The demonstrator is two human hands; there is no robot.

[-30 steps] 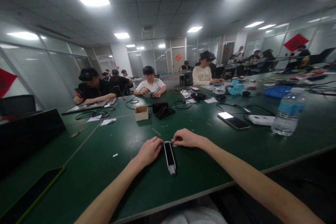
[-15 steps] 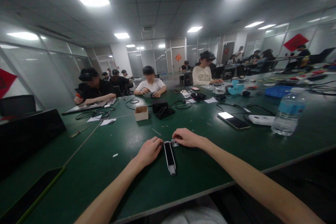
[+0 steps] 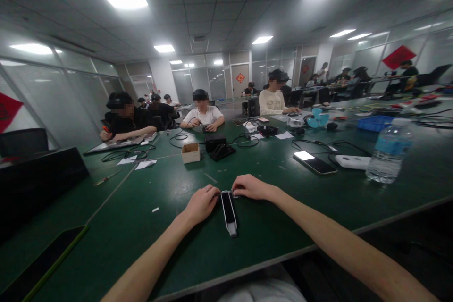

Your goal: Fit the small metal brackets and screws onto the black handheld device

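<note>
A long, narrow device with a black face and white rim [image 3: 229, 213] lies on the green table, its narrow white end towards me. My left hand [image 3: 202, 204] rests beside its far end on the left, fingers curled together; what they hold, if anything, is hidden. On the other side, my right hand [image 3: 252, 186] has its fingertips closed on a small grey metal-looking piece [image 3: 236, 195], mostly covered by the fingers. That piece is close to the device's far right edge; whether they touch I cannot tell.
Beyond my hands stand a small cardboard box [image 3: 190, 153] and a black stand [image 3: 217, 145]. To the right are a phone [image 3: 314, 163], a white device [image 3: 352, 162] and a water bottle [image 3: 389, 153]. Several people sit around the tables. A dark green-edged panel [image 3: 49, 257] lies at left.
My right fingers have come down slightly over the small grey piece, which shows less now. My left hand and the long device have stayed in place.
</note>
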